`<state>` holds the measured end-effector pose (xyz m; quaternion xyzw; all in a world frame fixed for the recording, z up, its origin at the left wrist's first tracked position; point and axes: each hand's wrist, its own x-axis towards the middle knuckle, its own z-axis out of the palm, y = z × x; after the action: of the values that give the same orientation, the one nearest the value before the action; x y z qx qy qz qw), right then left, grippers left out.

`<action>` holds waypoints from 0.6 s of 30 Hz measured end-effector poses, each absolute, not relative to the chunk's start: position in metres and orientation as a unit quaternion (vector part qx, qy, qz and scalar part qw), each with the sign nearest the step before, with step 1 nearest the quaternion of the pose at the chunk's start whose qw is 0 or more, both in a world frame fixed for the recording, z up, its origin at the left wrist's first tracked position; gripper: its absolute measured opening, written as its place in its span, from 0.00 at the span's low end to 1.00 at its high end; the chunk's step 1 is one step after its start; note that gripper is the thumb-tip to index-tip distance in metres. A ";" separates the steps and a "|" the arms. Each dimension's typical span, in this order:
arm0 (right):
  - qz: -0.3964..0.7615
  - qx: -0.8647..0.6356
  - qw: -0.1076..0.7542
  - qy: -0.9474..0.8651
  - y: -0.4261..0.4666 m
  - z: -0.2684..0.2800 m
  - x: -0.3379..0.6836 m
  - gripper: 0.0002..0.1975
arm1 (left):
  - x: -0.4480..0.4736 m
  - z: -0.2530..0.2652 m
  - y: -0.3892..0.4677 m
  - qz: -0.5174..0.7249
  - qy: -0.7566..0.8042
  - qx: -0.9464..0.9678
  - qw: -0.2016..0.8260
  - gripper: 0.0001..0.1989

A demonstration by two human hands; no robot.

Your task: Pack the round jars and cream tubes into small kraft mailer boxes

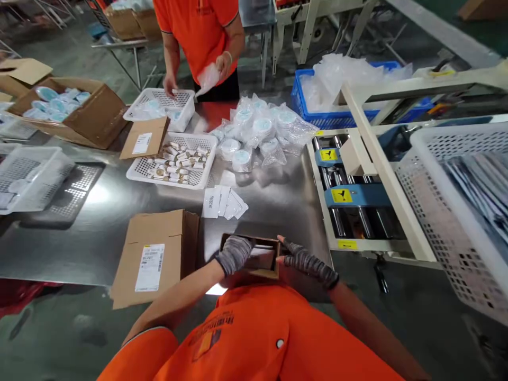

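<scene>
A small open cardboard box (272, 274) sits at the table's front edge, close to my body. My left hand (237, 253), in a grey fingerless glove, reaches down into its left side, and the fingers are hidden inside. White, flat-looking contents (262, 257) show in the box, too unclear to name. Against the box's right rim is my right hand (298, 257), gloved alike, its visible fingers stretched out and apart. Just beyond the box lie several fanned white printed cards (224, 202). To the left is a stack of flattened cardboard boxes (159, 233) with a label on top.
A white basket of small bottles (208, 168) and a pile of bubble-wrapped round jars (254, 129) occupy the table's far side. A person in orange (198, 37) stands across, holding a clear bag (208, 79). At right are a roller machine (349, 196) and a large white basket (452, 233).
</scene>
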<state>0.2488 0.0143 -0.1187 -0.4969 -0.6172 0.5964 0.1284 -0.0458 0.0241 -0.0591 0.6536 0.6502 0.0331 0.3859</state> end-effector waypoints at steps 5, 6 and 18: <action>0.655 -0.450 0.149 -0.589 0.039 -0.134 0.245 0.59 | -0.103 -0.037 0.005 0.106 0.627 0.676 0.371 0.33; 0.659 -0.442 0.148 -0.590 0.046 -0.134 0.245 0.60 | -0.117 -0.036 0.003 0.140 0.662 0.640 0.365 0.35; 0.513 -0.392 0.120 -0.754 0.050 -0.151 0.191 0.27 | -0.085 -0.091 0.008 0.225 0.693 0.390 0.563 0.51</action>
<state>0.1907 0.0500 -0.1511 -0.3925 -0.7538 0.5130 0.1205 -0.0849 0.0082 -0.0915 0.3900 0.6930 0.2249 0.5631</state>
